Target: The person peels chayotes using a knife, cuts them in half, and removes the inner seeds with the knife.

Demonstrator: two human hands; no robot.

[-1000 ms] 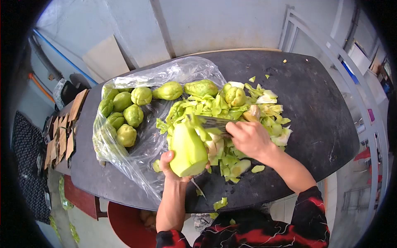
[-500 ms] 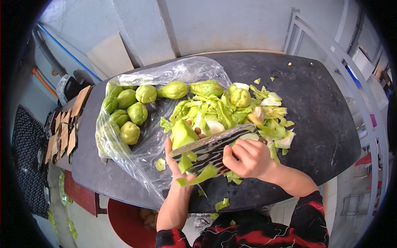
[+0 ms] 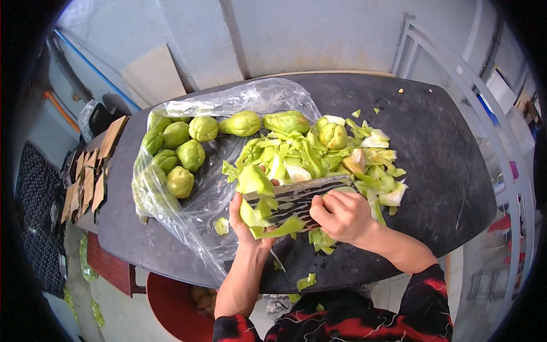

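Note:
My left hand [image 3: 245,231] is closed around a partly peeled chayote [image 3: 254,181], holding it near the table's front edge. In my right hand [image 3: 345,215] is a broad knife [image 3: 296,199] with dark streaks on its blade; its handle is mostly hidden by my fingers. The blade lies against the chayote's near side, and a strip of green peel [image 3: 279,229] hangs by its lower edge. Just beyond the knife is a heap of peelings [image 3: 285,154]. Whole chayotes [image 3: 190,155] sit on a clear plastic bag [image 3: 211,219] to the left.
The dark table [image 3: 439,171] carries scattered peel scraps. Under its front edge stands a red tub [image 3: 165,305] with contents I cannot make out. A metal railing [image 3: 478,85] runs along the right. Cardboard pieces [image 3: 88,176] lie at the far left.
The knife has shifted slightly right and its blade now lies lower on the chayote, showing more of the chayote's top. The peel strip has swung to a flatter angle.

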